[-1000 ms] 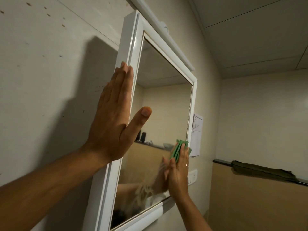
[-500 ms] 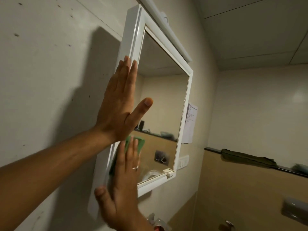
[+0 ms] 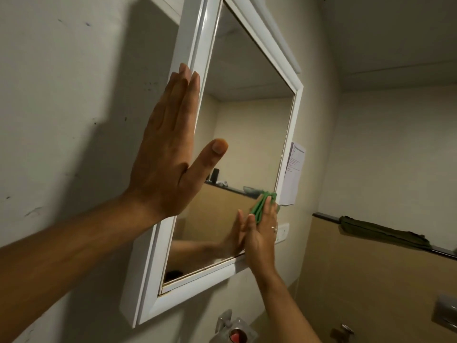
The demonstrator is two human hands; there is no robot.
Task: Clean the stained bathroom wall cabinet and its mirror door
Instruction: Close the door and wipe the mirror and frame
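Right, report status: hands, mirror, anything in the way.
Left hand flat on white cabinet frame. Right hand presses folded green cloth against mirror glass, lower right corner. No obstruction seen.

cabinet (image 3: 132,293): white, wall-mtd | mirror door (image 3: 247,144): white-framed, L edge pressed by flat L hand (image 3: 168,154) fingers | green cloth (image 3: 261,205): folded, pressed to glass under R hand (image 3: 262,241) fingers

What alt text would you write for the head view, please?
A person's right hand presses a folded green cloth against the lower right corner of a white-framed cabinet mirror. Their left hand lies flat on the left edge of the frame.
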